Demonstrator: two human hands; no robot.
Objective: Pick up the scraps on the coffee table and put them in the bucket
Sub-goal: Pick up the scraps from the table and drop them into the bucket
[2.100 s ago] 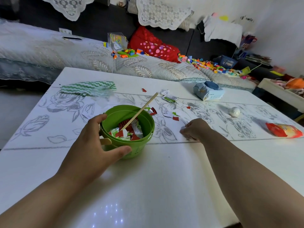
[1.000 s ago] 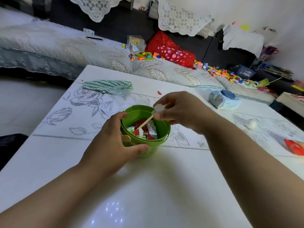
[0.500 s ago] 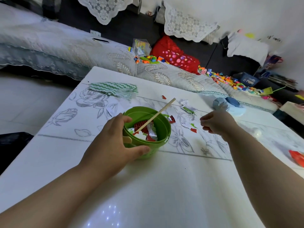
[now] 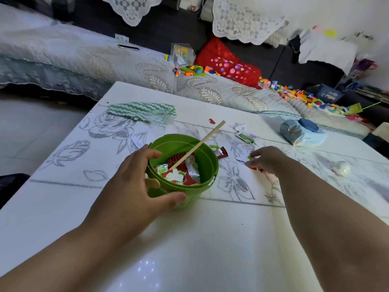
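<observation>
A green bucket [image 4: 207,165] stands in the middle of the white coffee table [image 4: 189,239], holding red, white and silver scraps and a wooden stick [image 4: 202,143] that leans out over its far rim. My left hand [image 4: 134,186] grips the bucket's near left side, thumb on the front wall. My right hand [image 4: 267,159] is down on the table to the right of the bucket, fingertips pinching small red and green scraps [image 4: 251,165]. More scraps lie beyond: a red and silver wrapper [image 4: 222,152], a green and white wrapper [image 4: 245,137], a small red bit [image 4: 211,121].
A green zigzag cloth [image 4: 143,111] lies at the table's far left. A blue-grey tissue pack [image 4: 301,131] and a white ball [image 4: 342,168] sit on the right side. A sofa with toy bricks [image 4: 294,93] and a red cushion [image 4: 227,64] runs behind the table.
My right hand dropped a scrap over the bucket, then swung right and down to the table, where it now pinches small scraps. My left hand stayed on the bucket.
</observation>
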